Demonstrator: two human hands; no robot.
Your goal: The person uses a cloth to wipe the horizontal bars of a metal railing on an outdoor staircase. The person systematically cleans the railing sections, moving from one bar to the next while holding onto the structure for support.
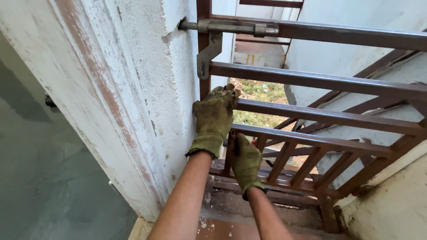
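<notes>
A brown metal gate (320, 80) of square bars stands shut against a white plastered wall (147, 89). Its grey slide bolt (231, 27) runs into a hole in the wall near the top, with a hasp plate (208, 55) hanging under it. My left hand (214, 118), in a worn olive glove, presses on the gate's upright frame post where a horizontal bar meets it. My right hand (243, 162), also gloved, grips a lower vertical bar from behind the horizontal one. Whether either hand holds a tool is hidden.
A rust-brown sill (267, 195) runs under the gate, with a dusty step (231, 226) below it. Beyond the bars lie grass and litter (260, 95) and pale walls (356, 31). A grey floor (44, 178) lies left of the wall.
</notes>
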